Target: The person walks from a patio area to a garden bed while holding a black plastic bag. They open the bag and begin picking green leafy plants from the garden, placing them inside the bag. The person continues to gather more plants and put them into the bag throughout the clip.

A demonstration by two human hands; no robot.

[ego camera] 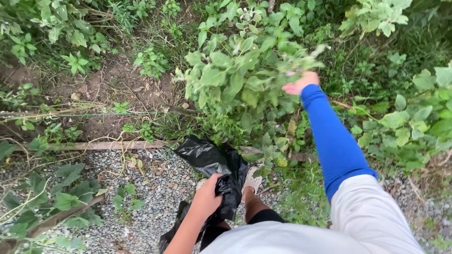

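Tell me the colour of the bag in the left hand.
Glossy black bag, gripped by the left hand; head view.

Gravel ground (155, 188) bears dry leaves (141, 164) and weeds (127, 200)

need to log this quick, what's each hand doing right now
Left hand: closed, gripping the black plastic bag.
Right hand: reaching into the leafy plant, fingers among the leaves; cannot tell if it grips any.
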